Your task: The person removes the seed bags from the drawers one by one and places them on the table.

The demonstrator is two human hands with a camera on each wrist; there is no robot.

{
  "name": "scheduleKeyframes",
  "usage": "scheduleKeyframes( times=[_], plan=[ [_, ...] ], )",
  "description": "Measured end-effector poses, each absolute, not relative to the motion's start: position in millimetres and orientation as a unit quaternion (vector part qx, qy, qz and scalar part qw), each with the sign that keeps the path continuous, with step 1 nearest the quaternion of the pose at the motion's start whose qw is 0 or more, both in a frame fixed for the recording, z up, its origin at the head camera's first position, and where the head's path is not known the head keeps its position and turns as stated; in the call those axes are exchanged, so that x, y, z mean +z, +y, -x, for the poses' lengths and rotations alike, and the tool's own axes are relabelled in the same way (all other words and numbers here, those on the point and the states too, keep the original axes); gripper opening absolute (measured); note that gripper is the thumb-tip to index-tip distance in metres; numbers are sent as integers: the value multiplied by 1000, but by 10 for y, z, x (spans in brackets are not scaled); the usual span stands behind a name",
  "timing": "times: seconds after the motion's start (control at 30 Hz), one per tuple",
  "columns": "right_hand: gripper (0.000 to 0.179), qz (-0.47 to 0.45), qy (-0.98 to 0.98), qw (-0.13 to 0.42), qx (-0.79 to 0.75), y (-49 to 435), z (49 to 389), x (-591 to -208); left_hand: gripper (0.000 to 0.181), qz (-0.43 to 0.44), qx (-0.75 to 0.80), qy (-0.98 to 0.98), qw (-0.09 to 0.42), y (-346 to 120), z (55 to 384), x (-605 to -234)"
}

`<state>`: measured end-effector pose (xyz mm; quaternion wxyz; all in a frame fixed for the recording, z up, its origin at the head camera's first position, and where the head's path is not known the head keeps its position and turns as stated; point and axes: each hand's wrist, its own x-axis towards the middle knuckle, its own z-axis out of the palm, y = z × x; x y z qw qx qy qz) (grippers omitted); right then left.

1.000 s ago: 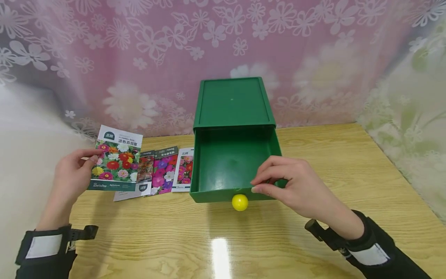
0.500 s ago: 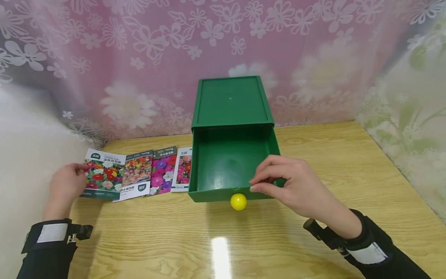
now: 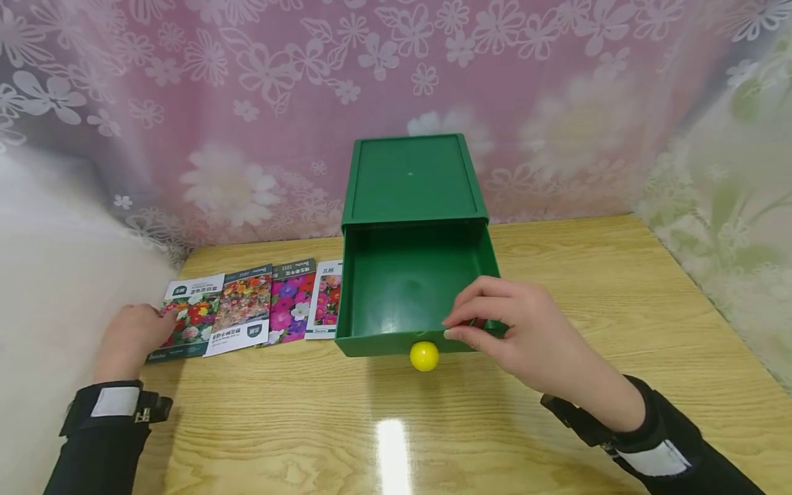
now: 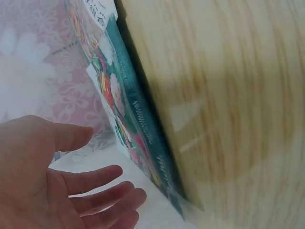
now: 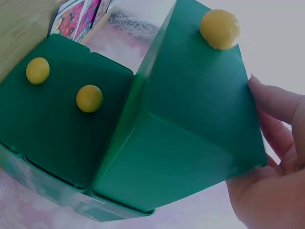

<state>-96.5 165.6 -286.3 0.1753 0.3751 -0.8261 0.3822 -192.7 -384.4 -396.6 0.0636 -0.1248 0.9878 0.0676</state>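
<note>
At the left end of a row of flower seed packets, my left hand [image 3: 137, 337] is beside the zinnia packet [image 3: 198, 313], its fingers partly over it. In the left wrist view the left hand [image 4: 71, 176] has its thumb and fingers spread apart and loosely bent, with nothing between them; the packet's teal edge [image 4: 143, 119] lies beyond the fingertips. My right hand [image 3: 526, 337] holds the front wall of a pulled-out green drawer [image 3: 371, 346], right of its yellow ball knob [image 3: 424, 357]. In the right wrist view, the right hand [image 5: 281, 138] grips the drawer's edge.
Beside the zinnia packet lie an orange flower packet [image 3: 241, 306], a purple petunia packet [image 3: 293, 302] and a white-bordered packet [image 3: 324, 302], partly hidden by the drawer. The green cabinet [image 3: 411, 182] stands against a floral curtain [image 3: 278, 103]. Two closed drawers with yellow knobs [image 5: 89, 98] sit below.
My left hand has lowered the zinnia packet from above the row onto its left end, beside the orange packet, and loosened its fingers. The right hand and drawer stay put.
</note>
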Motion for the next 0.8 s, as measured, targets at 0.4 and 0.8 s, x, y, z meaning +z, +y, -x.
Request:
scheduleKeyframes(
  times=[0.4, 0.8],
  plan=[
    [7, -470, -758, 289, 348, 1512, 641, -2857, 70, 41, 165, 985, -33, -3170, 1974, -3603],
    [30, -430, -818, 309, 223, 1468, 656, -3166, 38, -205, 319, 909, -173, -1915, 2004, -3171]
  ],
)
